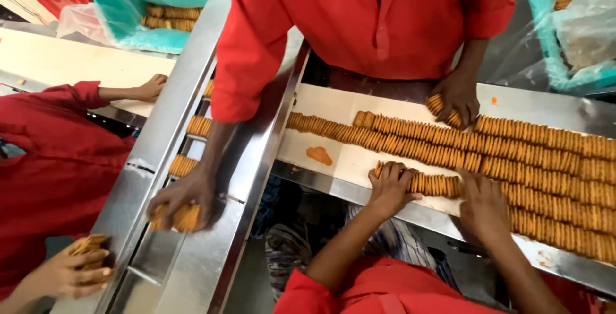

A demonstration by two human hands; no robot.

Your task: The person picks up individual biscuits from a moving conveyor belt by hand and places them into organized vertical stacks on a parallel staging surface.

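1. Pressing a short row of biscuits (435,185) between my left hand (390,189) and right hand (482,206), fingers bent against each end, on the pale conveyor belt (333,105).
2. Light, brittle, crumbly, I judge.
3. Best squeezed endwise, gently, so the stack doesn't buckle.

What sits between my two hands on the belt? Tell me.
Head view: a short row of upright biscuits spans from left hand to right hand.

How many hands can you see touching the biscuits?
5: the wearer's left hand and right hand on the near row of standing orange-brown biscuits; opposite person's two; another's bottom left.
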